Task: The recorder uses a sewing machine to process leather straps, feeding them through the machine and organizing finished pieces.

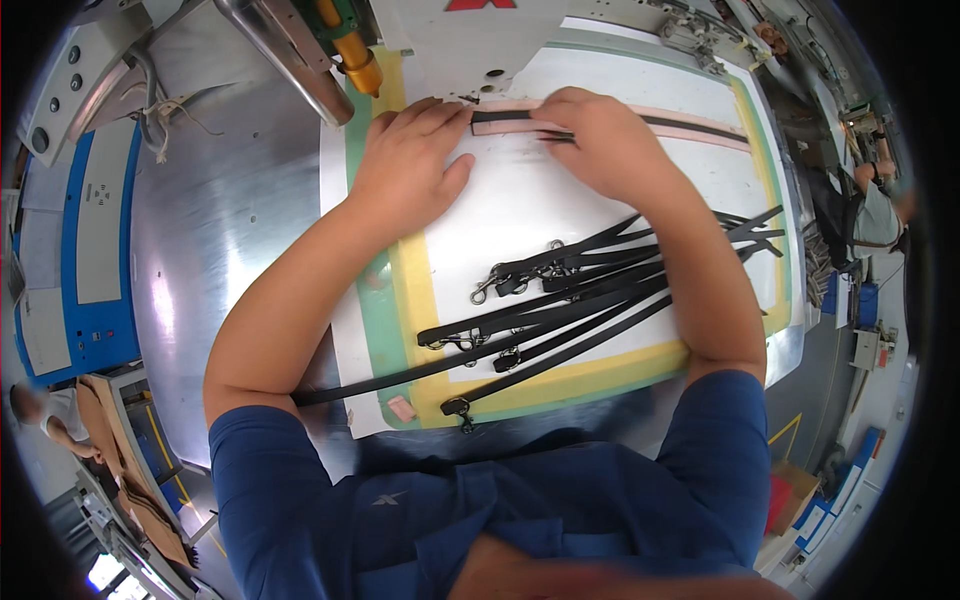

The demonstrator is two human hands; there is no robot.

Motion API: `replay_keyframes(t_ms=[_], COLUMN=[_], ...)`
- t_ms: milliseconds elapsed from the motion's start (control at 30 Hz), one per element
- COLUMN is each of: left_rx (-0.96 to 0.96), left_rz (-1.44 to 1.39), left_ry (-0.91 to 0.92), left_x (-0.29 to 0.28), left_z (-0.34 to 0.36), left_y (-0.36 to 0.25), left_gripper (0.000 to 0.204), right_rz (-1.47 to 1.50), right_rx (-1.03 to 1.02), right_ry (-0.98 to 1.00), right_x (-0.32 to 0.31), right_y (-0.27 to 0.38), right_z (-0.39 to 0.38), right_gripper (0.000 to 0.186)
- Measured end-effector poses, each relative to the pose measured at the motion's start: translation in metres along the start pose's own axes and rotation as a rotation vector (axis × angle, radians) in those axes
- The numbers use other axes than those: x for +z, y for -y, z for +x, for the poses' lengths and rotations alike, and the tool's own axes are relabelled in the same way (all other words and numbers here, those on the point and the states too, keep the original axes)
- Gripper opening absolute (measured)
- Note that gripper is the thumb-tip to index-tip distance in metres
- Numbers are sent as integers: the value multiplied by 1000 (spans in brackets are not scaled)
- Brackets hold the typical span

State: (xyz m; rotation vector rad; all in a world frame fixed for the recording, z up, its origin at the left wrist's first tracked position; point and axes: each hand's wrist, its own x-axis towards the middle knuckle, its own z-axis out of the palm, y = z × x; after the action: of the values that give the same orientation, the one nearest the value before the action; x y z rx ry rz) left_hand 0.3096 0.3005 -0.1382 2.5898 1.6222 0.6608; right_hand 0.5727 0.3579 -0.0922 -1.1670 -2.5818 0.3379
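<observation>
A black strap (690,128) lies along a pale pink strip (640,112) across the far part of the white work surface (490,190). My left hand (415,160) lies with its fingers stretched out and thumb apart, fingertips at the left end of the strap. Bent over the strap farther right, my right hand (608,140) has its fingers closed on it. From under the right thumb sticks a thin dark pointed piece (556,137), too small to name. Nearer to me, a bundle of black straps (590,298) with metal snap hooks (482,290) partly passes under my right forearm.
A white machine head (480,50) hangs just beyond my hands. To its left are a metal tube (290,60) and a brass-coloured nozzle (358,66). Yellow and green tape (410,280) borders the surface. Other people (70,425) are at the far left and right.
</observation>
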Motion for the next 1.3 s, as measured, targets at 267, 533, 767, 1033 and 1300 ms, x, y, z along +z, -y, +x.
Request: replay_keyframes(t_ms=[267,533,767,1033,1300], left_rx=[160,228,213,134,59], left_rz=[67,96,107,122,206], left_ry=[-105,-170,-127,-179,-4], left_x=[2,3,-2,-1,-1], left_z=[1,2,1,1,3], left_y=[-11,-9,-8,-6,-8], left_gripper=[46,40,36,42,55], right_rz=[-189,-169,-213,-150,-165], right_rx=[-67,-100,-111,-52,-95], right_ry=[-17,-64,-65,-33,-82], right_x=[26,30,29,29,30], right_y=[3,-1,0,-1,-2], right_z=[2,2,4,5,4], right_gripper=[29,25,24,39,20])
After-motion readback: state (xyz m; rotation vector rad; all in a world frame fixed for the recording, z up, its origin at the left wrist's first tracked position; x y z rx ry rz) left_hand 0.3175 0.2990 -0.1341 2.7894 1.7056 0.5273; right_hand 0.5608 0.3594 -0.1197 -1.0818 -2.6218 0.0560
